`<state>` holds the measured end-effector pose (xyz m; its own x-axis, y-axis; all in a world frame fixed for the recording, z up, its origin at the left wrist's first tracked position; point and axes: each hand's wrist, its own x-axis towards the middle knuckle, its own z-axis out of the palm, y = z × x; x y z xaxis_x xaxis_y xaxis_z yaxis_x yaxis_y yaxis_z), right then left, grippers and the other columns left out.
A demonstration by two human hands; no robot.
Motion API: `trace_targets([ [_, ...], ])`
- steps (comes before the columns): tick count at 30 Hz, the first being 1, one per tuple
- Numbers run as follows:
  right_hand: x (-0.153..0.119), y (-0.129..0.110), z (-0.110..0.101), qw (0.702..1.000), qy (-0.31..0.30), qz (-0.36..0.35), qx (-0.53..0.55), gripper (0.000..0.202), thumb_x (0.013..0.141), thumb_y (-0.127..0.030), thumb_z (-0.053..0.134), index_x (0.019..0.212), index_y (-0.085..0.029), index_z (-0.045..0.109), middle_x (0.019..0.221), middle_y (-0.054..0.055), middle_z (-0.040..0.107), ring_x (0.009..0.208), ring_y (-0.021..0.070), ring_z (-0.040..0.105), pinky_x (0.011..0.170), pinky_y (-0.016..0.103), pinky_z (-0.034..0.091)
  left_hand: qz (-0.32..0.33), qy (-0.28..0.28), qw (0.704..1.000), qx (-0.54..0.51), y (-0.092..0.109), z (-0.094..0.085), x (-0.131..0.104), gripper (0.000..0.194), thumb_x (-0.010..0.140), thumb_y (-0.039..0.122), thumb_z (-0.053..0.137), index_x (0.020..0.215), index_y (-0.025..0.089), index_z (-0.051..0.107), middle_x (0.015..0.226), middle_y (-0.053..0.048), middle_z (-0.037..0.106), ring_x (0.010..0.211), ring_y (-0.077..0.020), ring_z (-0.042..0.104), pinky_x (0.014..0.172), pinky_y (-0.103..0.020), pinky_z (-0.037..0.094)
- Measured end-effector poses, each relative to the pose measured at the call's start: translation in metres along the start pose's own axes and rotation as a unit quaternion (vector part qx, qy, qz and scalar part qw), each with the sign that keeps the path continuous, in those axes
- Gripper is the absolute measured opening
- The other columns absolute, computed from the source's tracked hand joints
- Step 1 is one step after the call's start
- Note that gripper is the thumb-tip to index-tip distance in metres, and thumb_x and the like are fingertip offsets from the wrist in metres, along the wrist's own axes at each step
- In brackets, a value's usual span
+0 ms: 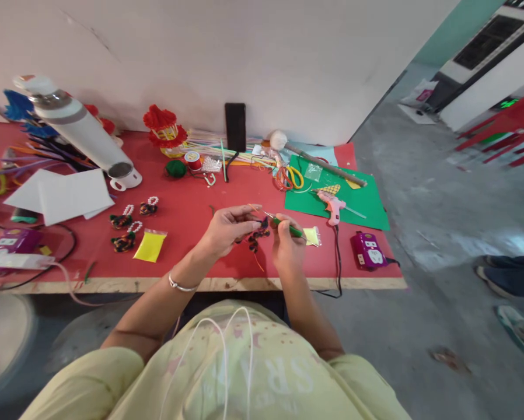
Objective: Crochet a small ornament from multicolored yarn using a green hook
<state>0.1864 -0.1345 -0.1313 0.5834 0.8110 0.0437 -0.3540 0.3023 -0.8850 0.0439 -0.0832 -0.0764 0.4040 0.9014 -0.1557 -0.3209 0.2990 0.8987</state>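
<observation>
My left hand (pixel 227 230) is closed, pinching a small dark multicoloured crocheted piece (pixel 259 232) between thumb and fingers. An orange strand dangles below it over the red-covered table (pixel 183 204). In my right hand (pixel 289 251) is a green-handled crochet hook (pixel 295 231), its thin metal shaft pointing left to the top of the piece. Whether the tip is inside a stitch is too small to tell. To the left lie three similar dark pieces with white bead loops, one of them the nearest piece (pixel 124 242). A yellow packet (pixel 150 245) lies beside them.
A pink glue gun (pixel 333 205) lies on green sheet (pixel 367 198), its cord running over the front edge near a purple power socket (pixel 369 251). Scissors (pixel 296 177), a phone (pixel 236 127) and a green yarn ball (pixel 175 168) are farther back. A tall white flask (pixel 78 128) stands left.
</observation>
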Motion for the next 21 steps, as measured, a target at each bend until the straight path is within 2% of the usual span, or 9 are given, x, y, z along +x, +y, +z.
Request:
trace_targets([
  [3, -0.0003, -0.0024, 0.0021, 1.0, -0.005, 0.029, -0.008, 0.029, 0.078, -0.052, 0.087, 0.089, -0.026, 0.081, 0.091, 0.0, 0.083, 0.087, 0.0191, 0.076, 0.092, 0.039, 0.06, -0.006, 0.004, 1.0, -0.011, 0.0027, 0.0025, -0.0013, 0.05, 0.057, 0.019, 0.098, 0.105, 0.015, 0.085, 0.079, -0.005, 0.078, 0.049, -0.004, 0.051, 0.041, -0.017, 0.027],
  [9, 0.0035, 0.0007, 0.0051, 0.995, -0.013, 0.084, 0.046, 0.032, 0.073, -0.053, 0.089, 0.088, -0.026, 0.08, 0.092, -0.002, 0.083, 0.086, 0.0169, 0.075, 0.089, 0.035, 0.06, -0.022, 0.011, 1.0, -0.004, 0.0026, 0.0033, -0.0009, 0.052, 0.054, 0.015, 0.098, 0.104, 0.015, 0.085, 0.077, -0.004, 0.076, 0.049, -0.0045, 0.052, 0.041, -0.017, 0.027],
  [14, 0.0049, 0.0011, 0.0093, 0.989, -0.014, 0.127, 0.077, 0.038, 0.068, -0.056, 0.092, 0.088, -0.027, 0.08, 0.084, -0.003, 0.081, 0.08, 0.017, 0.075, 0.082, 0.035, 0.061, -0.03, 0.019, 0.999, -0.002, -0.001, 0.0021, 0.0013, 0.051, 0.054, 0.014, 0.098, 0.104, 0.015, 0.085, 0.074, -0.002, 0.075, 0.045, -0.0025, 0.046, 0.04, -0.017, 0.025],
  [21, 0.0057, 0.0027, 0.0106, 0.988, -0.009, 0.132, 0.08, 0.035, 0.068, -0.054, 0.093, 0.087, -0.027, 0.08, 0.085, -0.004, 0.082, 0.08, 0.0147, 0.074, 0.081, 0.032, 0.061, -0.029, 0.023, 0.999, 0.001, -0.005, -0.0018, 0.0029, 0.049, 0.056, 0.016, 0.098, 0.104, 0.016, 0.085, 0.077, -0.003, 0.076, 0.049, -0.0048, 0.053, 0.042, -0.016, 0.03],
])
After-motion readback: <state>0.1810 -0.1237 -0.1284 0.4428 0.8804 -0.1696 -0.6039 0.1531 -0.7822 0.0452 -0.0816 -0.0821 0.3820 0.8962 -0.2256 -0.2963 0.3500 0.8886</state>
